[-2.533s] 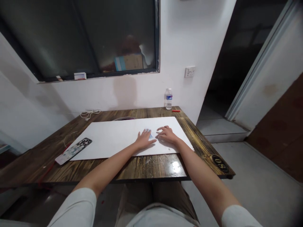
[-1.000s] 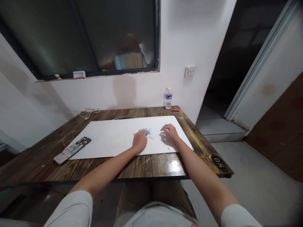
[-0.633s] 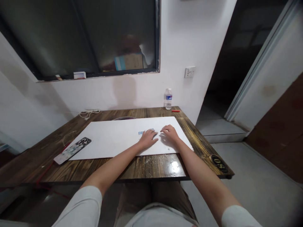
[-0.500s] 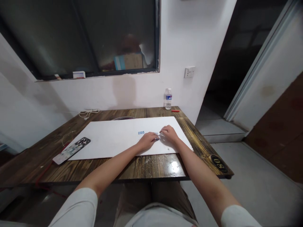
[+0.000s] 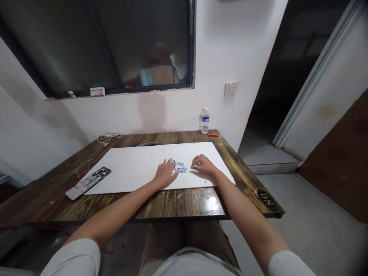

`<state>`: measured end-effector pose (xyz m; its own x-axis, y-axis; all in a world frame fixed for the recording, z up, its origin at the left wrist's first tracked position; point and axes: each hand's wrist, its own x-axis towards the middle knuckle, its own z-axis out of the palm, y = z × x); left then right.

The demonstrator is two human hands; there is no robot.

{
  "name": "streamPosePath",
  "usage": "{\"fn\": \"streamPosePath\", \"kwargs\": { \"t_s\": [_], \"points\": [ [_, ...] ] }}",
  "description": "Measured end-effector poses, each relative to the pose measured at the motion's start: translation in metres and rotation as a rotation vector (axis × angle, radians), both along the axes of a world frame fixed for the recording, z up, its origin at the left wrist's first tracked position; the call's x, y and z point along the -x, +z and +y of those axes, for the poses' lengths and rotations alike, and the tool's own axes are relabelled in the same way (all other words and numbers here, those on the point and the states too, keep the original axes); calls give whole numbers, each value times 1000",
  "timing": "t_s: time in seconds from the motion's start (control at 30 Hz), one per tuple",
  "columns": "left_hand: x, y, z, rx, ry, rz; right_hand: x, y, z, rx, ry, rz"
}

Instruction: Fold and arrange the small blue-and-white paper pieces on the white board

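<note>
Several small flat blue-and-white pieces [image 5: 182, 170] lie in a loose cluster on a white board [image 5: 135, 168]; what exactly they are is too small to tell. My left hand [image 5: 164, 174] rests flat at the cluster's left side, fingers spread, partly covering some pieces. To the right of the cluster, my right hand [image 5: 202, 165] is held low over the board. Its fingers are curved, with a small gap between thumb and forefinger, and nothing shows in them.
A phone in a patterned case [image 5: 88, 183] overlaps the board's left edge. On the wooden table [image 5: 178, 205], a water bottle [image 5: 205, 122] and a red stick-like item [image 5: 213, 135] stand and lie at the back right. A white cable [image 5: 109, 137] lies back left.
My left hand has moved left and its fingers have spread. The blue-and-white pieces, earlier a neat row and a group under my hands, now lie scattered. My right hand shifted slightly left.
</note>
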<state>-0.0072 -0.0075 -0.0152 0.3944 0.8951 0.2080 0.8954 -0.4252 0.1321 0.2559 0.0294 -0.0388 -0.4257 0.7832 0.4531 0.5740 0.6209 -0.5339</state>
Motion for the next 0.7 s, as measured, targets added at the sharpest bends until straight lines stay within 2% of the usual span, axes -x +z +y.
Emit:
{"fn": "streamPosePath", "kwargs": {
  "t_s": [0.13,0.3,0.37,0.47,0.57,0.7],
  "points": [
    [-6,-1,19,137,121,-3,0,2,-2,0,1,-1],
    [-31,4,38,204,153,-48,0,3,-1,-8,8,-18],
    [-40,5,39,214,66,-55,-1,2,0,-16,14,-9],
    [-48,4,32,208,-171,-53,-1,0,2,-16,1,9],
    [-49,4,18,157,-391,-48,-2,0,2,-4,-87,1],
    [-36,4,4,93,-530,-124,-2,1,1,9,-235,6]
  ]
}}
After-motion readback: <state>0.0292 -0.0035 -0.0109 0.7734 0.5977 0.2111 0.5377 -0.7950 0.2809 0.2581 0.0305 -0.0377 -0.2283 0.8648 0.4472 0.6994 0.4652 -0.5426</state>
